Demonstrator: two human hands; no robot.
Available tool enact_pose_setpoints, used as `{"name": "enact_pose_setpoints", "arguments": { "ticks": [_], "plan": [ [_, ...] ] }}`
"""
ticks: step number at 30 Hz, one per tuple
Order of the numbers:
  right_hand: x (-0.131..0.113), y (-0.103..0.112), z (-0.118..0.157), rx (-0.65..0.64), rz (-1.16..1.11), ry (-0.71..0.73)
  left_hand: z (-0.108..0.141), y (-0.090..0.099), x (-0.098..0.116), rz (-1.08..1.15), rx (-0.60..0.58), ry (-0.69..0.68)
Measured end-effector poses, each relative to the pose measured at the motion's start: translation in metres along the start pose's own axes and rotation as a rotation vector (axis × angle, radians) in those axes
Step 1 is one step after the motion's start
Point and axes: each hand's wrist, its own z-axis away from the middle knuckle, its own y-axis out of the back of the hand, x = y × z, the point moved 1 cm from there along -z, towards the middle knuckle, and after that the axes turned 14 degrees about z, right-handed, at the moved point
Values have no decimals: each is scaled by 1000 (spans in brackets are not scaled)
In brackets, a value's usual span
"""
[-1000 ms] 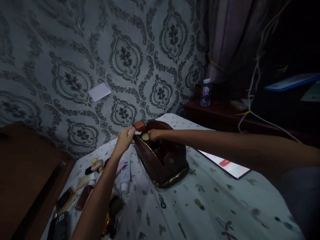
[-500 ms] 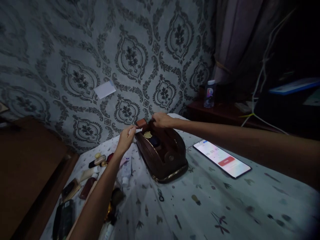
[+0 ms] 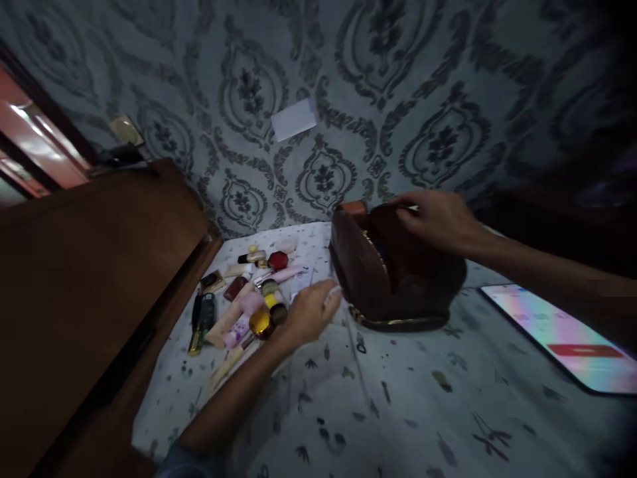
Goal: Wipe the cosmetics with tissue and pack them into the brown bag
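Note:
My left hand is closed over the patterned sheet, between the cosmetics pile and the bag. A small whitish thing shows at its fingertips, mostly hidden and blurred, so its kind is unclear. The brown leather toiletry bag stands with its zipped top wide apart. My right hand pinches the far right edge of that opening. Left of my left hand lie a yellow-lidded jar, an amber round container, a pink puff, a red container and a dark green tube.
A lit phone lies right of the bag. Behind is a patterned wall with a white card on it. A brown wooden panel borders the sheet on the left.
My left hand has moved from the bag's left rim down toward the cosmetics, the whitish thing still in it. My right hand stays on the bag. The view has swung left.

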Motion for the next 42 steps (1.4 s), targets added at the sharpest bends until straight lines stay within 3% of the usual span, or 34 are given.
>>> {"name": "enact_pose_setpoints", "arguments": {
  "ticks": [2, 5, 7, 11, 15, 20, 25, 31, 37, 42],
  "plan": [
    [-13, 9, 17, 108, -104, 34, 25, -6, -2, -87, -44, -16],
    [-41, 19, 50, 326, -333, 219, 48, -8, -11, -140, -88, -16],
    [-63, 19, 71, 381, -452, 350, 56, -8, -18, -145, -99, 3],
    [-109, -5, 100, 166, -605, 561, 64, -11, -31, -152, -97, 30],
    [-148, -44, 110, -21, -657, 543, 66, -16, -39, -226, -150, 36],
    [-180, -86, 100, -126, -726, 322, 66, -16, -41, -240, -187, 38],
    [-193, -112, 89, -259, -804, 135, 64, -14, -45, -218, -189, 33],
    [-199, -137, 68, -246, -729, 102, 63, -11, -49, -213, -147, 60],
    [-213, -173, 20, -185, -623, -3, 66, -8, -44, -249, -176, 1],
    [-236, -195, -11, -192, -642, -35, 65, -7, -44, -262, -201, 31]
  ]
}}
